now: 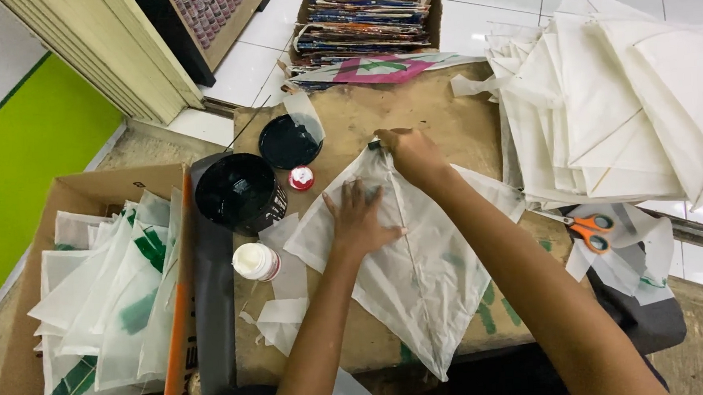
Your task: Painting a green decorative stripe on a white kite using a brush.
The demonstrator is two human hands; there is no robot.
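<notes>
- Where the brown board point(443, 112) lies across the work spot, a white paper kite point(420, 274) rests flat on it, its top tip toward the far edge and its tail tip over the near edge.
- Left hand point(359, 217): palm down, fingers spread apart, pressing the kite's upper left panel just beside the centre spar.
- Right hand point(413, 152): fingers drawn together at the kite's top tip; whether they pinch something small there, cannot tell.
- Black tub point(237, 191) of dark liquid stands at the board's left edge; its black lid point(288, 141) lies just behind it, toward the far left corner.
- Small red-and-white cap point(301, 178) sits between lid and kite; white bottle point(255, 261) lies near the left edge among paper scraps.
- Orange-handled scissors point(590, 229) lie off the right edge.
- Stack of white kites point(627, 103) fills the far right.
- Cardboard box point(87, 195) at left holds green-marked kites.
</notes>
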